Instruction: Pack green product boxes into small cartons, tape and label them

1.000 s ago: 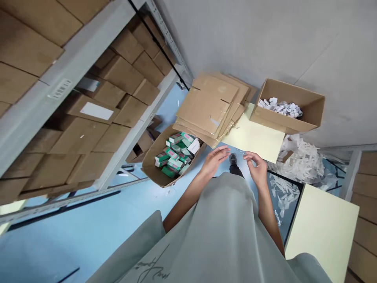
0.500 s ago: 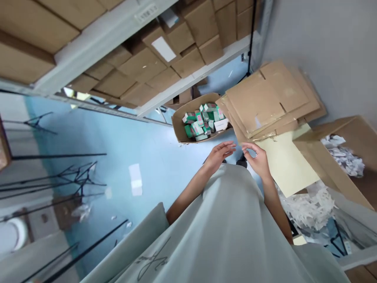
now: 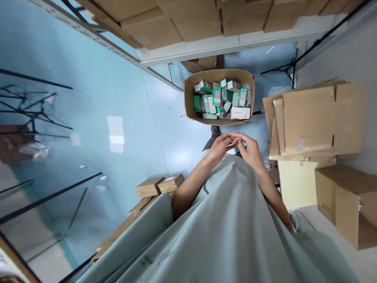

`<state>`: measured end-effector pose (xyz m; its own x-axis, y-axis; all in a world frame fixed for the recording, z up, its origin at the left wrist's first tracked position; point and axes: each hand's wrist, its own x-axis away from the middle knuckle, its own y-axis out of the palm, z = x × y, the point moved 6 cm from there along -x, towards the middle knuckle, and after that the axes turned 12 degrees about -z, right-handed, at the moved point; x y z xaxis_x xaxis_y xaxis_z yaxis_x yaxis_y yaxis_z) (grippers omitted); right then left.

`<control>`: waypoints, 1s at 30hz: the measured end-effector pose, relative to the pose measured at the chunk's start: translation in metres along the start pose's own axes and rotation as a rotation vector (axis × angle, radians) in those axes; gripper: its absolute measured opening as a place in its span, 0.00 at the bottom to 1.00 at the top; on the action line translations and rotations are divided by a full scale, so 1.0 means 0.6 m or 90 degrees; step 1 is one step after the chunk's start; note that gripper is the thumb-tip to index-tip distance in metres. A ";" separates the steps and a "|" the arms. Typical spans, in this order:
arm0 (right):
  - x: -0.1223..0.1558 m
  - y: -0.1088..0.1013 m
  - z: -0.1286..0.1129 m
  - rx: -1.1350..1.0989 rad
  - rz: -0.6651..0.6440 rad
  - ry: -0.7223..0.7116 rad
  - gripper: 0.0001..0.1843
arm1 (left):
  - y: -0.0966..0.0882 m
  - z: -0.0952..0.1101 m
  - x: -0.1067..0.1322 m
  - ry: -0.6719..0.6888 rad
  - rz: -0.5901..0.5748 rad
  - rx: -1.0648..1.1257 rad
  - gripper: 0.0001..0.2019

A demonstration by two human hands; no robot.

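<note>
In front of my grey-green shirt, my left hand [image 3: 220,147] and my right hand [image 3: 249,148] meet at the fingertips. The left fingers are stretched out and slightly bent. The fingers of the right hand overlap them, its thumb bent down and apart. I see nothing held in either hand. Just beyond them stands an open cardboard box [image 3: 203,121] on the floor. Inside it lie several small green-and-white boxes [image 3: 216,96], a white box [image 3: 240,113] and some clear plastic wrap [image 3: 248,94].
Shelving with cardboard boxes [image 3: 194,19] runs across the top. Flattened cardboard [image 3: 309,122] is stacked at right, above an opened carton [image 3: 347,204]. Small brown boxes [image 3: 149,187] sit by my left elbow. Black tripod legs [image 3: 29,106] stand on the blue floor at left.
My hands have come together, fingertips now touching. The view has turned and shifted, so the box of green-and-white boxes now appears level and straight ahead.
</note>
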<state>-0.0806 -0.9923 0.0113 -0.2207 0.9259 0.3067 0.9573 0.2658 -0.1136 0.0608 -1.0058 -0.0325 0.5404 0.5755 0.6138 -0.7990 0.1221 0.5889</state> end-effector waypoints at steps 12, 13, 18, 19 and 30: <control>-0.308 0.216 -0.003 -0.020 -0.113 0.128 0.22 | -0.303 0.163 -0.020 -0.056 0.104 0.154 0.13; -0.323 0.226 -0.002 -0.012 -0.122 0.134 0.23 | -0.319 0.166 -0.022 -0.060 0.115 0.163 0.13; -0.381 0.256 0.027 0.015 -0.169 0.178 0.21 | -0.371 0.162 -0.044 -0.077 0.142 0.210 0.13; -0.391 0.260 0.036 0.020 -0.174 0.188 0.20 | -0.379 0.160 -0.050 -0.078 0.144 0.219 0.14; -0.539 0.296 0.148 0.150 -0.251 0.267 0.16 | -0.506 0.134 -0.182 -0.091 0.190 0.283 0.10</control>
<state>0.1443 -1.2204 -0.1920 -0.4115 0.5750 0.7071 0.7418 0.6621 -0.1068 0.2653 -1.1706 -0.2359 0.3632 0.4137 0.8348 -0.7514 -0.3998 0.5250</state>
